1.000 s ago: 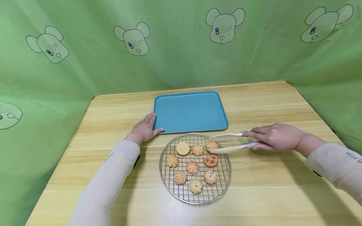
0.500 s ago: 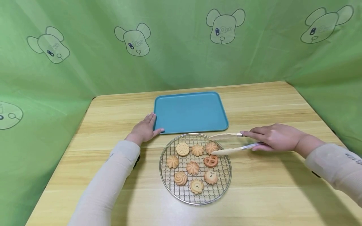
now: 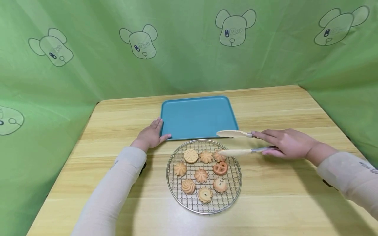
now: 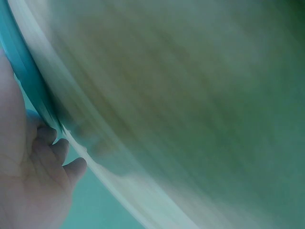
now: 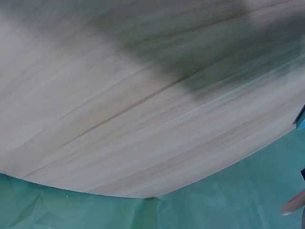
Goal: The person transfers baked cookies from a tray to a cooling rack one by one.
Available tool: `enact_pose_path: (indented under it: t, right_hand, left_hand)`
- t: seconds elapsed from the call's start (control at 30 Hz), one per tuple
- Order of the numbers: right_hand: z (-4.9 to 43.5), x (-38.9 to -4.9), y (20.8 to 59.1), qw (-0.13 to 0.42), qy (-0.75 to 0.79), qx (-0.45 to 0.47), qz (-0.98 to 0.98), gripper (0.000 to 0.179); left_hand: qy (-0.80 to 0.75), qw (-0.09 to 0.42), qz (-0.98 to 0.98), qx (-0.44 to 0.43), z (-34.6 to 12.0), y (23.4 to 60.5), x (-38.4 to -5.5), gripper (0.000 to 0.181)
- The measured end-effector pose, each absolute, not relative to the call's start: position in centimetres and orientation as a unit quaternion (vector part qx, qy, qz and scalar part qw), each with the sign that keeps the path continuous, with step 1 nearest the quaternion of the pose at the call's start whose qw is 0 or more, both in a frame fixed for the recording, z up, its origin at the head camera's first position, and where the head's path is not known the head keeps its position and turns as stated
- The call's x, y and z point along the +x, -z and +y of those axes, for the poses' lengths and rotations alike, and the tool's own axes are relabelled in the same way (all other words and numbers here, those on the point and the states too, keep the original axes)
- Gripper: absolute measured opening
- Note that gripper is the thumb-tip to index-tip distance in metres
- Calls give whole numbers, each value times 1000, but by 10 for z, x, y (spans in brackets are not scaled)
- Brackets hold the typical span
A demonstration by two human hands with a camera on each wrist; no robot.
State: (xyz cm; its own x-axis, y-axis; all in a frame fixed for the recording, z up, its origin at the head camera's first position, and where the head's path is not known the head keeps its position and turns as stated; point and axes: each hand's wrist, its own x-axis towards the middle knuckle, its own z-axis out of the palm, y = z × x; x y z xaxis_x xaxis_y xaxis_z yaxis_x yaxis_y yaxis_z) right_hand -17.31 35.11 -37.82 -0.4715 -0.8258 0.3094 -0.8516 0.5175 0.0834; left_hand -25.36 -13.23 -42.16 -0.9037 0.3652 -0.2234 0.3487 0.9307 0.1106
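Observation:
In the head view my left hand (image 3: 150, 135) rests against the left front corner of a blue tray (image 3: 198, 118), fingers straight along its side and thumb at the front rim. In the left wrist view, the fingers (image 4: 52, 152) lie by the tray's edge (image 4: 28, 71). My right hand (image 3: 287, 143) holds tongs (image 3: 236, 152) with pale tips spread apart. One tip overlaps the tray's front right edge; the other partly hides a flower-shaped cookie (image 3: 218, 157) on a round wire rack (image 3: 189, 205). Nothing shows between the tips. A pretzel-shaped cookie (image 3: 220, 168) lies just in front.
Several other cookies lie on the rack, among them a round dotted one (image 3: 191, 155) and a swirled one (image 3: 188, 186). The wooden table (image 3: 277, 203) carries the rack in front of the tray. A green curtain (image 3: 189, 65) hangs behind and at both sides.
The tongs have shifted toward the tray, their tips away from around the flower-shaped cookie, which sits slightly left of where it was. My left hand and the tray stay put.

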Motion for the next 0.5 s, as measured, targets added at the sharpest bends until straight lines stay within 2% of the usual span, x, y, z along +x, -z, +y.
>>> enact_pose_path:
  t: [0.5]
  right_hand:
    - [343,-175,383,147,-39,407,-901,81]
  left_hand:
    - [-34,121,975,183,-131,420,-252,88]
